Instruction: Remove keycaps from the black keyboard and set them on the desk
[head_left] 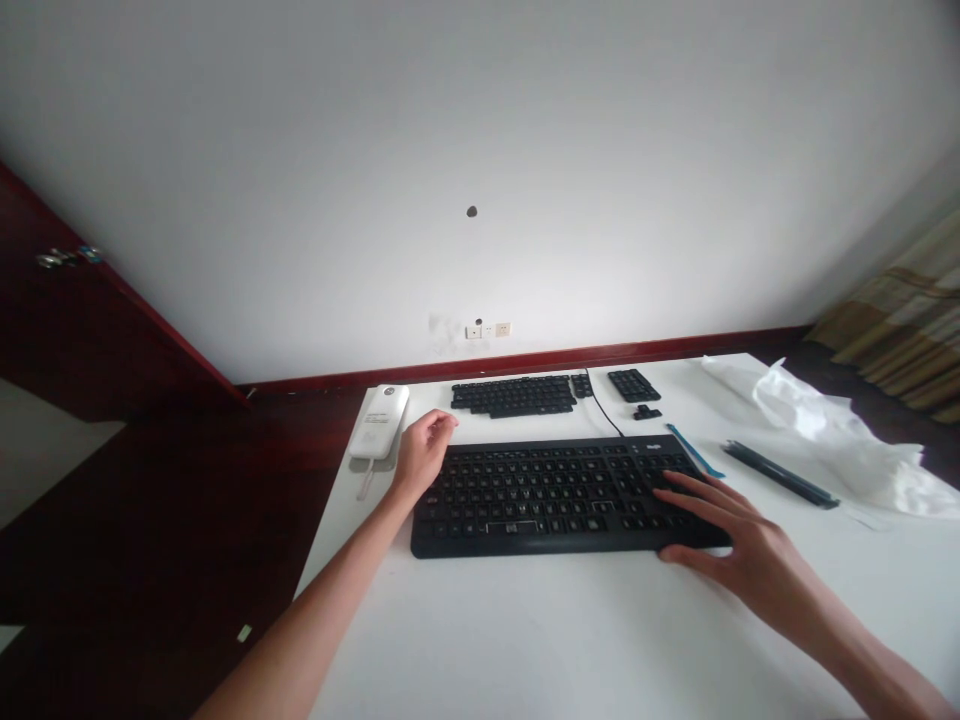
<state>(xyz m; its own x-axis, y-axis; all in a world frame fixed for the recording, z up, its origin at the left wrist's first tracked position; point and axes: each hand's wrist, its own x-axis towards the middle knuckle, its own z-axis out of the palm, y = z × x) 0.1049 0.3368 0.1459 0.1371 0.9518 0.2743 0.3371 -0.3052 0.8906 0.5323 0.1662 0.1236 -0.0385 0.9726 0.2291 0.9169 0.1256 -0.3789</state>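
Note:
A black computer keyboard [517,545] lies flat on the white table, its key sockets bare of caps. Above its upper left corner is my left hand [424,450], fingers curled together; whatever they may hold is hidden. My right hand [724,515] spreads its fingers over the number pad side, fingertips on the keyboard, thumb by the front edge. Behind the keyboard, black keycaps [517,395] sit in rows, with a number pad group [632,385] and a small arrow key cluster [646,412] to their right.
Left of the keyboard lies a white power bank [380,422] with a short cable [366,480]. To the right are a blue pry tool [694,450], a long dark packet [780,473] and a crumpled white plastic bag [832,430]. A wall with sockets [488,331] stands behind the table [510,640].

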